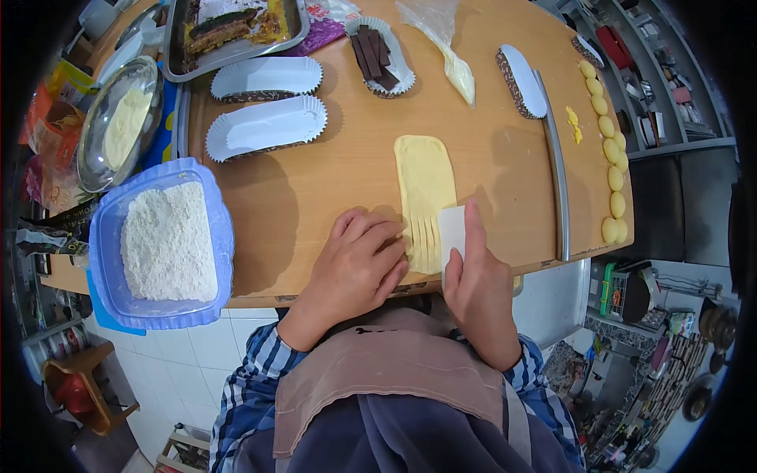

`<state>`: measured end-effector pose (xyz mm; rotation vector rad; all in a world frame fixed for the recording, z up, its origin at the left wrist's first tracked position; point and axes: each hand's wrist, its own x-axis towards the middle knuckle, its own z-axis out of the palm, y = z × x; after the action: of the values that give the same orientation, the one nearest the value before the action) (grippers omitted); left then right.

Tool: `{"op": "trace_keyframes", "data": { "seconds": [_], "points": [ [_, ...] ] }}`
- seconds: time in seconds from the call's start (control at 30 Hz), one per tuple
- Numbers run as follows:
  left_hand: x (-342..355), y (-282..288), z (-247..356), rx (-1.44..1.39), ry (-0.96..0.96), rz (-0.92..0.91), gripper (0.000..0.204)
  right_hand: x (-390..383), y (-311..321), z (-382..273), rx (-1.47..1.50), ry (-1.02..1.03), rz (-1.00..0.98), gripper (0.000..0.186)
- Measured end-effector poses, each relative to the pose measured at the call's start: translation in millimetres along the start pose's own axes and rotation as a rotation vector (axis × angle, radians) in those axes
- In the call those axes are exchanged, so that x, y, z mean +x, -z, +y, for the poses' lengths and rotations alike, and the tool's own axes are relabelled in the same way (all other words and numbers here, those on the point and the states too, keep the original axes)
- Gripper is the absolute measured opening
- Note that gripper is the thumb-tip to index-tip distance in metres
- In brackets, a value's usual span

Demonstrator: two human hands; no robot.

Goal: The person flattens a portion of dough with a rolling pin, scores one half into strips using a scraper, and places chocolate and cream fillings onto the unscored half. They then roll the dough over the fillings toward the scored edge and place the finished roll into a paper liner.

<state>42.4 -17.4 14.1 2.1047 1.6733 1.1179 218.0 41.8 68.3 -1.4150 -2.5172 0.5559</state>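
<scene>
At the lower middle of the frame, 2 hands work near the surface's (pixel 339 173) front edge. The left hand (pixel 359 256) is palm down, its fingers bent and lying close together, tips at the left edge of a flat yellow dough (pixel 426 169); I cannot tell whether they pinch it. The right hand (pixel 477 288) pinches a white scraper (pixel 452 232) between thumb and fingers, the index finger stretched along its side. The dough lies just right of the frame's middle, its near part slit into strips (the far part is whole), and the scraper stands at the strips' right side.

At the left, a blue tub (pixel 101 260) holds white flour (pixel 167 244). Toward the right edge, a metal bar (pixel 558 181) runs beside a row of dough balls (pixel 617 205).

Farther up, 2 white paper trays (pixel 268 126) sit at upper left; at upper middle, 1 more tray (pixel 404 76) holds dark sticks (pixel 371 55) near a piping bag (pixel 459 76).
</scene>
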Motion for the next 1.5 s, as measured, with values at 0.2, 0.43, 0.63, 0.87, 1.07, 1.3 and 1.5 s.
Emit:
{"op": "trace_keyframes", "data": {
  "seconds": [0.2,0.43,0.63,0.87,1.07,1.3,1.5],
  "points": [
    [-0.9,-0.9,-0.2,0.0,0.004,0.01,0.023,0.1,-0.1,1.3,-0.041,-0.013,-0.019,0.065],
    [-2.1,-2.3,-0.6,-0.001,0.002,0.01,0.024,0.8,-1.6,3.7,-0.001,-0.009,0.029,0.065],
    [-2.4,-1.9,-0.5,0.003,0.004,0.008,0.024,0.7,-1.4,3.0,-0.019,0.004,0.031,0.066],
    [-0.4,-1.2,0.4,0.034,-0.001,0.012,0.025,1.3,1.1,2.6,0.0,0.002,0.007,0.065],
    [-0.9,-2.5,0.4,0.006,0.011,0.001,0.024,-9.4,10.2,11.5,0.081,0.094,0.144,0.069],
    [-1.0,-2.9,-0.3,0.014,0.006,0.003,0.025,-6.0,9.6,9.8,0.083,0.084,0.119,0.068],
    [-0.3,-2.0,0.0,0.002,0.006,0.0,0.025,-1.6,7.0,8.7,-0.001,0.025,0.039,0.067]
  ]
}}
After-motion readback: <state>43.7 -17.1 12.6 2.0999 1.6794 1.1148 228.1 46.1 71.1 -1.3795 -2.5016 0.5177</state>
